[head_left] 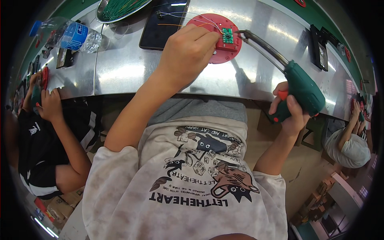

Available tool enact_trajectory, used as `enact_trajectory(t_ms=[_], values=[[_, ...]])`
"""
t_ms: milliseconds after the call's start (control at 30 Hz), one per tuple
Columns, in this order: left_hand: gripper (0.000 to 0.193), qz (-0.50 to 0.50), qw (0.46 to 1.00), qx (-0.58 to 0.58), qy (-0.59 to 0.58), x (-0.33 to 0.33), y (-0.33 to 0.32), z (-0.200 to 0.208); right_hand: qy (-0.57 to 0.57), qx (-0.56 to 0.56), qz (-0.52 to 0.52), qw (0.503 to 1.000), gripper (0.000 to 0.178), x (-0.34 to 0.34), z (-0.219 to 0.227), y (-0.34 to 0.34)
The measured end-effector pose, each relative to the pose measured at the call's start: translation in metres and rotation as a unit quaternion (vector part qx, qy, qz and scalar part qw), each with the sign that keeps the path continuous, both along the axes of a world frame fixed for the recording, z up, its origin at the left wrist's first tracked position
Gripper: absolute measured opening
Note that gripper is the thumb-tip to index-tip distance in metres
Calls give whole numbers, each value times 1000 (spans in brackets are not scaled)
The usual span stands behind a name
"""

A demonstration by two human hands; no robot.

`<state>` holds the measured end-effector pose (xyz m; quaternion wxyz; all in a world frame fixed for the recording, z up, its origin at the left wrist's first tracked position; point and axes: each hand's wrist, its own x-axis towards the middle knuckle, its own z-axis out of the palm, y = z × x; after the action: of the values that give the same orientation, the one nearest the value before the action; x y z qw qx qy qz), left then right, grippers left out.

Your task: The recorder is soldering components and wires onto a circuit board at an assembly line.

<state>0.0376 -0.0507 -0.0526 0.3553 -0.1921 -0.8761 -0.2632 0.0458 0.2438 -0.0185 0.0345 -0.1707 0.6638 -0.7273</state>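
Note:
My right hand is wrapped round the handle of a green soldering gun, a finger by its red trigger. The gun's long metal tip points left and ends just right of a small green circuit board. That board lies on a round red plastic base on the table. With fingers pinched together, my left hand rests at the board's left side. Whatever sits between those fingertips is hidden. Thin white and orange wires run from the board leftward, past my left hand.
Behind my left hand lies a black tablet-like panel on the metal table. Farther left are a metal bowl of green wires and a water bottle on its side. A black device stands right. Co-workers sit at both sides.

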Motion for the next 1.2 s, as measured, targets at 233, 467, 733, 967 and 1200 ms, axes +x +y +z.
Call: enact_trajectory(t_ms=[233, 467, 733, 967, 1200], values=[[11, -2, 1000, -7, 0, 2, -2, 0, 40, 1, -38, 998, 50, -8, -4, 6], [14, -8, 1000, -6, -6, 2, -2, -1, 29, -6, -55, 998, 40, -10, -7, 15], [19, 34, 999, -4, -16, -1, 0, 7, 14, -65, -98, 993, 38, -23, -17, 30], [67, 20, 991, -103, -81, -10, 2, 60, 62, -82, -199, 975, 38, -28, -11, 54], [66, 121, 931, -336, -71, -194, 19, 70, 34, -235, -325, 915, 43, -59, -22, 90]])
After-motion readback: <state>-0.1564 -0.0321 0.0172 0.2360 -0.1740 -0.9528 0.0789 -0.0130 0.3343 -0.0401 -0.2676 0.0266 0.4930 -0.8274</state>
